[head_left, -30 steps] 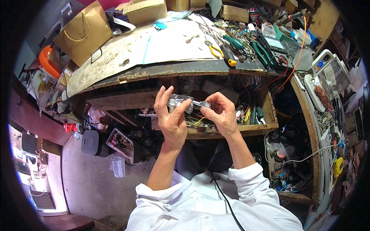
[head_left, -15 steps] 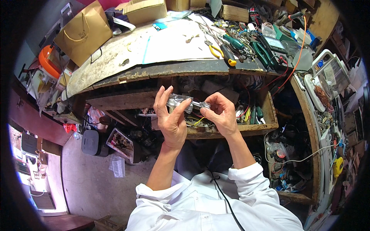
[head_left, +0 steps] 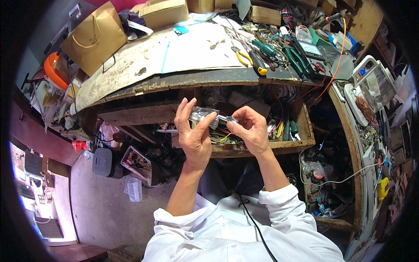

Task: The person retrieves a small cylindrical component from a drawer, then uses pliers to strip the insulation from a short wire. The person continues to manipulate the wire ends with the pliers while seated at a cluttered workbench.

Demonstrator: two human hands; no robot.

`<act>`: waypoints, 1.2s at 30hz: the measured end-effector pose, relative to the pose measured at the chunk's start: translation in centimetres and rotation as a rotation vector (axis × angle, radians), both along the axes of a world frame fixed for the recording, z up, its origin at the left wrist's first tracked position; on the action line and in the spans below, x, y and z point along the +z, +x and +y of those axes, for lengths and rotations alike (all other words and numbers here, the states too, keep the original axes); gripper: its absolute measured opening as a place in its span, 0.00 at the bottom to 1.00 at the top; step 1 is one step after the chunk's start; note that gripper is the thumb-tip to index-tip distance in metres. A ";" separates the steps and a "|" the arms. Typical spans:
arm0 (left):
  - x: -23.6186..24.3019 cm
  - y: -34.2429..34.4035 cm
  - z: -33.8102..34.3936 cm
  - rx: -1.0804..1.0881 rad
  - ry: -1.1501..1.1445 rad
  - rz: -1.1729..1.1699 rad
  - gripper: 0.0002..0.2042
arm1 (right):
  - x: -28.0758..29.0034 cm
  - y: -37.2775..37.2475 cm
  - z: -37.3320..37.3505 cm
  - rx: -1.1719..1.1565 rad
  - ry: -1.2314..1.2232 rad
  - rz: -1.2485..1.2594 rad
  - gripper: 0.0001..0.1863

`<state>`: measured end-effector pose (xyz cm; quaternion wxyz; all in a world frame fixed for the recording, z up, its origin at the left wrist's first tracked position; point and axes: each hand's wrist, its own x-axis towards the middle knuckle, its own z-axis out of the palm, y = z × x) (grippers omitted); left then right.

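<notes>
Above an open wooden drawer (head_left: 279, 147), both my hands hold a small silvery object in shiny clear plastic (head_left: 202, 114); its exact kind does not show. My left hand (head_left: 194, 142) grips the wider end between thumb and fingers, the other fingers stretched upward. With thumb and forefinger pinched, my right hand (head_left: 253, 133) has hold of the narrow right end. A thin pale metallic part (head_left: 223, 118) spans the gap between the two hands. Tools and yellow wire (head_left: 225, 138) lie in the drawer just below, partly hidden by my hands.
On the worn workbench (head_left: 126, 81) lie white paper (head_left: 196, 52), yellow-handled pliers (head_left: 243, 59), a yellow-black screwdriver (head_left: 260, 67) and green-handled tools (head_left: 297, 61). A brown paper bag (head_left: 94, 41) stands back left. Red and orange wires hang at the right. A box of scraps (head_left: 137, 163) sits on the floor.
Almost nothing differs; my right fingers have shifted very slightly at the object's end, and both hands keep their hold.
</notes>
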<state>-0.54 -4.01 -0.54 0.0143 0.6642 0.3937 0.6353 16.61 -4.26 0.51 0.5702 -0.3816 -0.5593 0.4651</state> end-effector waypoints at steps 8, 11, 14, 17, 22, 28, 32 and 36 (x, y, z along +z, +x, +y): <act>0.2 -0.1 -0.2 0.000 -0.008 0.010 0.24 | -0.2 0.2 -0.1 -0.006 0.022 -0.009 0.09; 0.1 -0.1 -0.1 0.003 -0.008 0.010 0.24 | -0.2 0.2 -0.2 -0.011 0.028 -0.011 0.09; 0.1 0.0 -0.1 0.008 -0.011 -0.001 0.25 | -0.2 0.0 -0.1 0.001 0.025 0.022 0.09; 0.1 -0.1 -0.1 0.012 -0.015 -0.002 0.24 | -0.1 -0.1 -0.1 0.004 0.003 0.020 0.09; 0.1 0.0 -0.1 0.016 -0.010 -0.024 0.26 | 0.6 -0.2 -0.2 -0.005 0.001 0.050 0.09; 0.2 -0.1 -0.3 0.030 -0.016 0.008 0.24 | 0.3 0.0 -0.2 0.000 0.000 0.060 0.09; 0.1 0.0 -0.2 0.006 -0.037 -0.015 0.22 | 0.5 0.1 -0.4 -0.009 -0.026 0.109 0.08; 0.7 0.4 0.3 -0.009 -0.111 0.020 0.15 | 0.6 0.1 0.0 -0.043 -0.024 0.144 0.07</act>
